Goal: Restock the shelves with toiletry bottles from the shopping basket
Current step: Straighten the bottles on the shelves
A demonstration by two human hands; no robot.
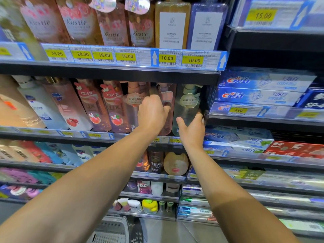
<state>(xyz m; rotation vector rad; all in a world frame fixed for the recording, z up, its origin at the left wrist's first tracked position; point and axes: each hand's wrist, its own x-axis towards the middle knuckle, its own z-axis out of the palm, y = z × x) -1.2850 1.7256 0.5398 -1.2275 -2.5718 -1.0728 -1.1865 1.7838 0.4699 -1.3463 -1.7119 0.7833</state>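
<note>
On the second shelf (52,133), my left hand (151,114) grips a clear pink pump bottle (166,102), its fingers curled round the bottle's front. Right of it stands a pale green pump bottle (187,106). My right hand (192,130) holds this green bottle low on its right side, thumb spread to the left and fingers behind it. Another pink pump bottle (134,104) with a rose label stands just left of my left hand. The grey shopping basket (112,230) sits on the floor at the bottom centre, partly cut off by the frame.
LUX bottles (105,109) and other body washes fill the shelf to the left. Kustie bottles (112,27) stand on the shelf above, whose black edge (122,72) hangs just over my hands. Crest toothpaste boxes (259,88) fill the right-hand bay. Lower shelves hold more bottles.
</note>
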